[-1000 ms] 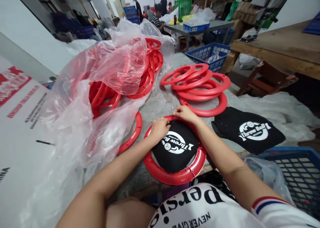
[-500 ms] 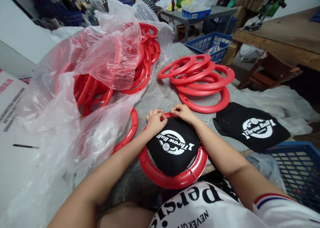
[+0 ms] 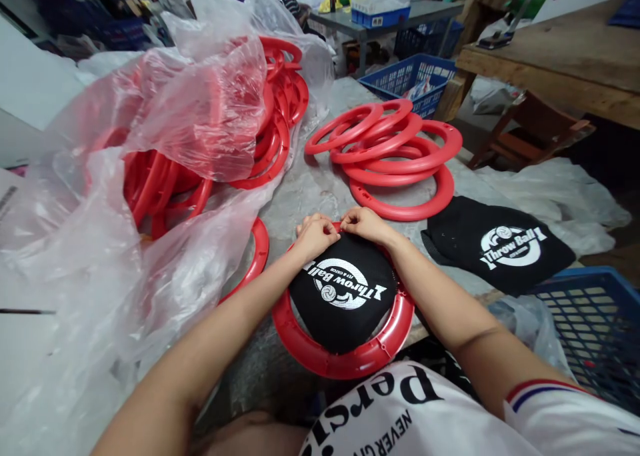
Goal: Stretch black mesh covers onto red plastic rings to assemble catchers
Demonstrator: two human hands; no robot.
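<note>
Before me a red plastic ring (image 3: pixel 327 363) lies on the table, its inner side up. A round black fabric piece (image 3: pixel 345 329) printed "Throw Ball" covers most of its opening, with a gap along the near side. At the ring's far edge, my left hand (image 3: pixel 316 235) pinches the fabric's rim with bent fingers. Close beside it, my right hand (image 3: pixel 364 225) also pinches the fabric edge against the ring. Both hands' fingertips nearly meet there. More black printed fabric (image 3: pixel 505 249) lies to the right of my right forearm.
Several red rings (image 3: pixel 400 169) are piled beyond my hands. A clear plastic bag (image 3: pixel 200 123) spills more rings on the left, and one ring (image 3: pixel 260 249) lies by my left forearm. A blue crate (image 3: pixel 590 316) stands at right, another blue crate (image 3: pixel 425 76) behind the pile.
My left hand has shifted slightly right along the far rim, closer to my right hand. The camera view has moved a little. Ring and fabric stay in place.
</note>
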